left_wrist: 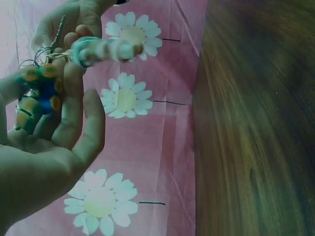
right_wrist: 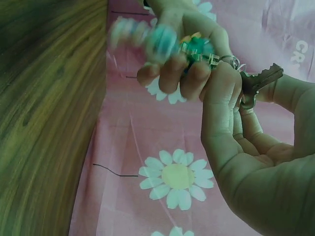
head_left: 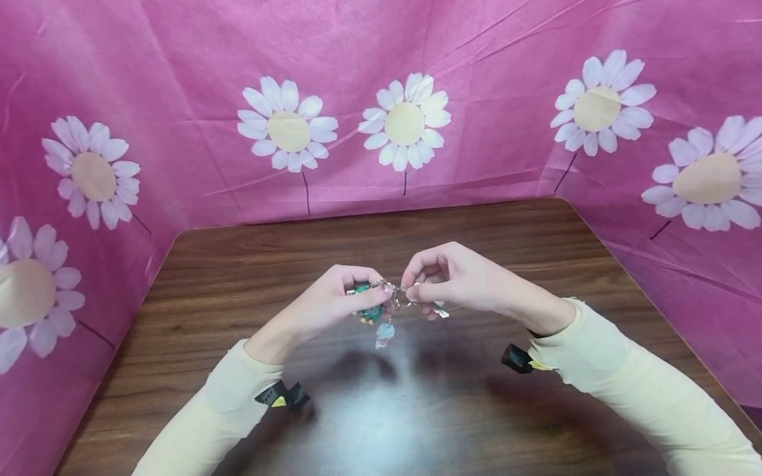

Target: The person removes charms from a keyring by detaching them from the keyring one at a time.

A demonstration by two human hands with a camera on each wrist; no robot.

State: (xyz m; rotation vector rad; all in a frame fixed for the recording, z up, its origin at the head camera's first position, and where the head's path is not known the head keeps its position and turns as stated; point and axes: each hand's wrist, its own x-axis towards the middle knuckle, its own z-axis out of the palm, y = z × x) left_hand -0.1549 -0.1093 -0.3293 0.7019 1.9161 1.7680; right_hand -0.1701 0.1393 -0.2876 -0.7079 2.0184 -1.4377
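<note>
Both hands held a keyring (head_left: 389, 289) above the middle of the table (head_left: 238, 277): the left hand (head_left: 342, 297) pinched the green charm (head_left: 370, 313), the right hand (head_left: 455, 277) gripped the key (right_wrist: 261, 78). The bunch looked light and dangly, best gripped at its stiff metal ring. The dangling pink charm (head_left: 384, 332) was blurred, and fingers hid the ring's split.

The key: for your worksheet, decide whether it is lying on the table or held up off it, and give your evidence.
Held up off it. The right hand pinches the key by the ring, above the table, with the left hand holding the charms.
</note>
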